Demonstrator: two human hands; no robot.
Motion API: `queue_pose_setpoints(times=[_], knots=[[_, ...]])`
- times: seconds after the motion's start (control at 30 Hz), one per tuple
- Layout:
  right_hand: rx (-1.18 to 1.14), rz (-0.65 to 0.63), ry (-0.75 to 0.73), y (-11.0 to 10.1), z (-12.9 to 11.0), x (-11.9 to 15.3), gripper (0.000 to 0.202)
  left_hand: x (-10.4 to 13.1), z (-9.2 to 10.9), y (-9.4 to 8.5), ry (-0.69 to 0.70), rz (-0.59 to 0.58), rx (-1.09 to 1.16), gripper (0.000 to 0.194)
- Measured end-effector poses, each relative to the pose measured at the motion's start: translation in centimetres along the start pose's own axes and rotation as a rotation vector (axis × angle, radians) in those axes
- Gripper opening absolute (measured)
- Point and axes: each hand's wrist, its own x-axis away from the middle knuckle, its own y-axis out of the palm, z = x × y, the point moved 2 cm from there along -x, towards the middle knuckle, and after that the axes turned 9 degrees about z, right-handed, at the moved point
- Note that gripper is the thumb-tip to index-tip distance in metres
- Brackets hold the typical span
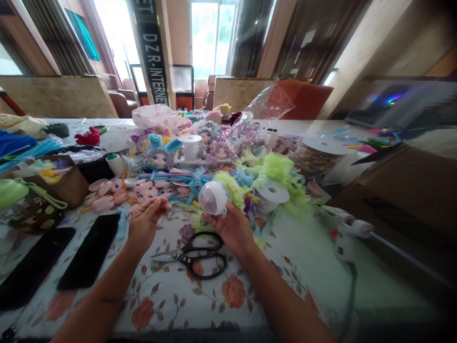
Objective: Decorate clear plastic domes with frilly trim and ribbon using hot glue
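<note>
Holds a clear plastic ball with white lace trim in the right hand, fingers curled round its lower right side, raised a little above the middle of the table. Has the left hand apart from it, fingertips pinched together; cannot tell whether anything thin is caught between them. Has black-handled scissors lying between the forearms, tips toward the table's left edge, in the way on the near-edge side.

Just beyond the ball, toward the far edge, meets lime-green tulle, a white spool, pink doll faces, and a doll head with blue bunny ears. Farther back, runs into a taller spool and a crinkled clear bag. Toward the near left corner, has two black phones; along the right edge, a cardboard box and a white corded tool, too blurred to identify.

Cannot make out much of the heap behind the doll heads, nor the ball's far side, hidden from view. Loses a lidded green cup partly past the left border.
</note>
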Motion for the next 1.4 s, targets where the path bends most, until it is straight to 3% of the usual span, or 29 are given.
queue_pose_setpoints(times=[0.27,0.57,0.73,0.9,1.0,1.17,1.4], knots=[[0.019,-0.033,0.012,0.3,0.2,0.2,0.038,0.4,-0.2,-0.2,-0.012,-0.005,-0.191,0.018],[0.036,-0.010,0.019,0.5,0.3,0.3,0.034,0.3,-0.4,-0.2,0.080,0.004,-0.173,0.020],[0.134,-0.039,-0.029,1.0,1.1,0.9,0.051,0.3,0.2,-0.1,0.105,0.048,-0.286,0.020],[0.141,-0.066,-0.009,1.3,1.4,1.3,0.053,-0.1,1.0,0.2,0.047,0.089,-0.208,0.029],[0.096,-0.065,0.022,1.1,1.2,1.0,0.051,-0.4,1.1,0.2,0.052,0.085,-0.106,0.044],[0.010,-0.109,0.078,0.8,1.2,0.7,0.041,-0.4,0.8,-0.3,0.101,0.080,-0.250,0.055],[-0.123,-0.111,0.124,0.8,1.1,0.7,0.032,-0.1,0.3,-0.1,0.144,-0.113,-0.437,0.033]])
